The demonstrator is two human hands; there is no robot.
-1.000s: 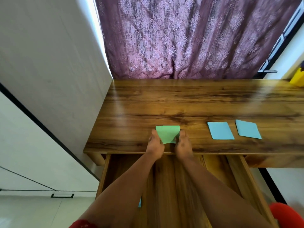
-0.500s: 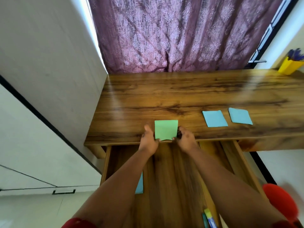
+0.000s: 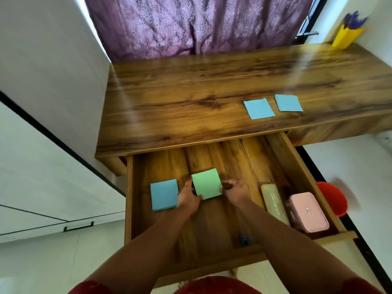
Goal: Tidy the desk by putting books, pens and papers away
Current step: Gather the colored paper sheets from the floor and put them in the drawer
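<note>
Green paper (image 3: 207,183) pinched between both hands' fingers (image 3: 196,195), inside drawer (image 3: 297,166).

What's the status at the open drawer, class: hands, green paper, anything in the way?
Left hand and right hand pinch square green paper over wooden drawer. Square blue paper lies beside. Nothing blocks.

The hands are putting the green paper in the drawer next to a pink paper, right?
Not quite. The head view shows both hands holding the green paper in the drawer, but the paper beside it is blue, not pink.
</note>
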